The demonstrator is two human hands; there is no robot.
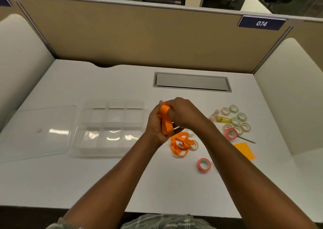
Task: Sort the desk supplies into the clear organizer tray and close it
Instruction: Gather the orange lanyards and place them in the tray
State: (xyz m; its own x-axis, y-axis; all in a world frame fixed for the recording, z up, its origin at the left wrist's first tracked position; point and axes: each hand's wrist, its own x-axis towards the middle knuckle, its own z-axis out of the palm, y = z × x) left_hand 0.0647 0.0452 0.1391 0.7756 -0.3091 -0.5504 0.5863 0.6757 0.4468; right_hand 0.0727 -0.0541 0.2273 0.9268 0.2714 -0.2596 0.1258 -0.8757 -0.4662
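Coiling orange ribbon point(165, 122), my left grip point(154, 129) and right grip point(183, 113) both holding it. Organizer tray point(77, 141) looks empty, lid point(35, 132) off; tape rolls point(241, 116) unsorted on bench point(122, 176).

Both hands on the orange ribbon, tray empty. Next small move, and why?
Probably wind in more of the orange ribbon: the left hand and right hand hold part of it gathered, but its tail and metal clip lie loose on the desk. Once bundled, it could fit a compartment of the open clear tray.
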